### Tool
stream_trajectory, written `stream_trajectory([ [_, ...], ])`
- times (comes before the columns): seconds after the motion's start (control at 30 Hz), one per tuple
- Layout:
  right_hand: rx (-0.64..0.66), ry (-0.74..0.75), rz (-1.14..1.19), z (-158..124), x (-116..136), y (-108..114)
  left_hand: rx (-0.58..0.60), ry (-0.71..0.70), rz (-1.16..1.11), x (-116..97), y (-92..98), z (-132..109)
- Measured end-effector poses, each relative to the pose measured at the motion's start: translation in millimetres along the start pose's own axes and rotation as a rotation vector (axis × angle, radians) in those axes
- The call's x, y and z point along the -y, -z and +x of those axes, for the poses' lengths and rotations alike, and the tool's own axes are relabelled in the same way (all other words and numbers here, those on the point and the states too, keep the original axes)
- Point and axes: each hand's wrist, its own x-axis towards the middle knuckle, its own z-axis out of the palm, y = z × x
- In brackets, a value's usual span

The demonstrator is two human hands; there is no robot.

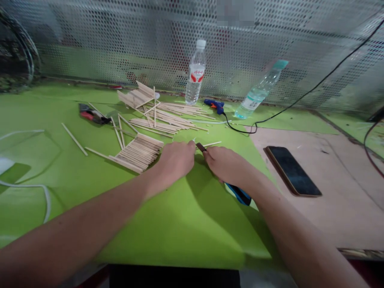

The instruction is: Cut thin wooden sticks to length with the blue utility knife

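Observation:
My right hand [225,162] is wrapped round a utility knife [240,195]; its blue and black handle sticks out below the palm. The dark blade [201,147] points left, over a thin wooden stick [213,144] on the green table. My left hand [179,160] is closed close by, its thumb near the blade tip, and the stick runs toward its fingertips. The pinch itself is mostly hidden. Beside my left wrist lies a small rack of glued sticks [139,153]. Behind it stands a chair-like stick model [141,98], with a pile of loose sticks [168,118] to its right.
A blue glue gun [215,106] with a black cord lies at the back, between a clear water bottle [195,76] and a tilted green-capped bottle [259,94]. Red-handled pliers [93,115] lie left. A phone [292,170] rests on a pinkish board [339,160] at right. Perforated metal [120,48] closes the back.

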Motion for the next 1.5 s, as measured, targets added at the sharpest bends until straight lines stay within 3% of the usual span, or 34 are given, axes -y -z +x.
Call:
stream_trajectory([
  [0.73, -0.010, -0.028, -0.035, 1, 6, -1, -0.039, -0.016, -0.047, 4, -3.9, 3],
  [1.07, -0.026, -0.013, -0.008, -1, 3, -3, -0.033, -0.041, -0.041, 3, 3.3, -2],
  [1.37, -0.225, -0.110, 0.053, 10, -23, 1, 0.032, -0.087, -0.271, 7, -5.7, -2],
  [1.5, -0.235, -0.123, 0.089, 21, -33, -7, 0.003, -0.113, -0.369, 8, -10.9, -4],
])
